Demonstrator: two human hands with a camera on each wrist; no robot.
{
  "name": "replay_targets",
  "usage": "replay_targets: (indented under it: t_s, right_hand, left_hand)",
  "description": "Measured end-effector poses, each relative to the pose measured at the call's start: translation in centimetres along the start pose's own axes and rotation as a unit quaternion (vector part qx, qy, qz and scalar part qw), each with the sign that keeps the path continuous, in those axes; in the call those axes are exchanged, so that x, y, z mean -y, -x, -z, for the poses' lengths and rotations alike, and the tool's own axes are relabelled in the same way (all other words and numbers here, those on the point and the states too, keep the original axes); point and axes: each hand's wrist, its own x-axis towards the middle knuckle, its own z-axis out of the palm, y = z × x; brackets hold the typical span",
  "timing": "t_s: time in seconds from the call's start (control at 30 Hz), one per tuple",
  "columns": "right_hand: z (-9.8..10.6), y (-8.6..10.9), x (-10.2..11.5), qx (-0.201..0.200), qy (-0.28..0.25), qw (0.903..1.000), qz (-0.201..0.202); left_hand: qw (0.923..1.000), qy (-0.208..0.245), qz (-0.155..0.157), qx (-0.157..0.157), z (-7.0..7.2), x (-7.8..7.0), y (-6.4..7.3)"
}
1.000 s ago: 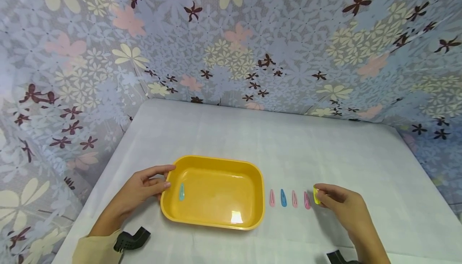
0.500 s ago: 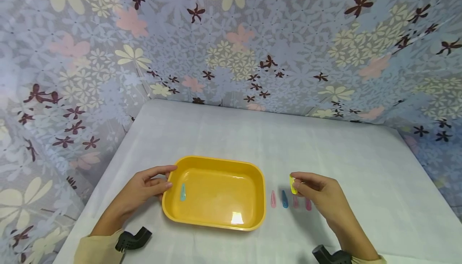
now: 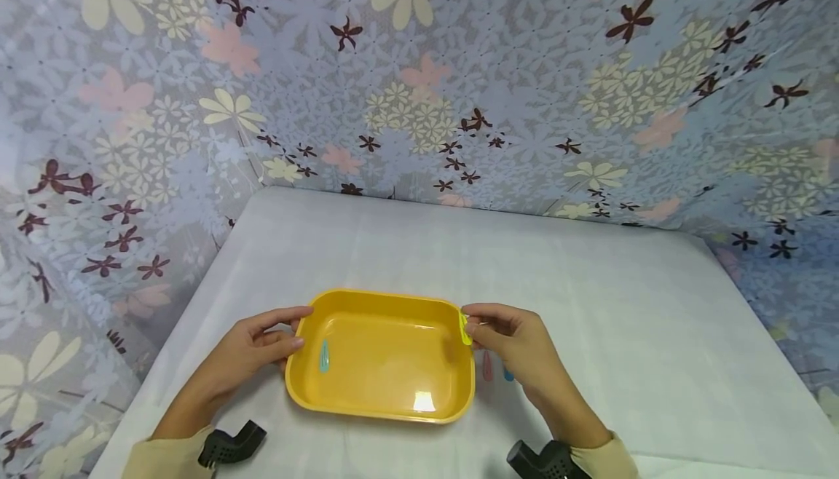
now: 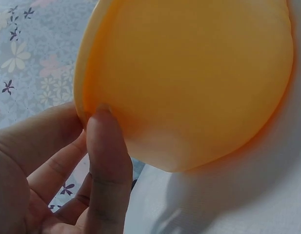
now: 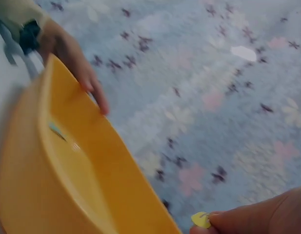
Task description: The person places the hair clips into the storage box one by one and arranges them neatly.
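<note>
A yellow rectangular tray (image 3: pixel 380 370) stands on the white-covered table, with a teal snap hair clip (image 3: pixel 324 356) lying inside near its left end. My left hand (image 3: pixel 258 341) pinches the tray's left rim between thumb and fingers; the left wrist view shows the thumb (image 4: pixel 109 146) against the tray wall. Between thumb and index finger, my right hand (image 3: pixel 514 333) holds a yellow hair clip (image 3: pixel 465 329) at the tray's right rim. In the right wrist view this yellow clip (image 5: pixel 201 220) shows at the fingertips, close beside the rim.
To the right of the tray lie a pink hair clip (image 3: pixel 487 367) and a blue hair clip (image 3: pixel 508 375), the blue one partly covered by my right hand. Flower-patterned fabric (image 3: pixel 419 100) rises behind the table and at its sides.
My right hand has carried the yellow clip from the right end of the clip row leftward to the tray's right rim. My left hand has kept its hold on the tray.
</note>
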Motion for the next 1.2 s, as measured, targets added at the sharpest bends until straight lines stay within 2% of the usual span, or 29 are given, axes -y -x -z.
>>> replay_targets:
  t_s: [0.1,0.27,0.43,0.6,0.8,1.03,1.2]
  right_hand:
    - [-1.6,0.1,0.3,0.045,-0.032,0.9985,-0.003]
    - [-3.9,0.0,1.0,0.113,-0.085,0.9898,0.017]
    - [-5.7,-0.4,1.4,0.147,-0.09,0.9848,0.017]
    - [-7.6,-0.3,2.1,0.178,-0.077,0.981,-0.001]
    - [-10.1,0.0,2.5,0.177,-0.053,0.9827,-0.015]
    - [-12.4,-0.9,2.2,0.164,-0.061,0.9838,-0.038]
    - [-13.2,-1.8,1.7,0.126,-0.082,0.9869,-0.059]
  left_hand:
    - [1.0,0.003,0.005,0.001,0.0,-0.2,-0.1]
    - [0.9999,0.002,0.011,-0.001,0.0,-0.4,0.0]
    - [1.0,-0.002,0.005,-0.001,0.1,-0.5,0.1]
    - [1.0,-0.003,-0.002,0.004,0.0,-0.4,0.0]
    - [1.0,0.0,0.005,-0.001,0.0,-0.1,0.2]
    - [1.0,0.001,0.004,-0.001,-0.1,-0.2,0.4]
    - [1.0,-0.006,0.002,-0.002,-0.1,-0.4,0.3]
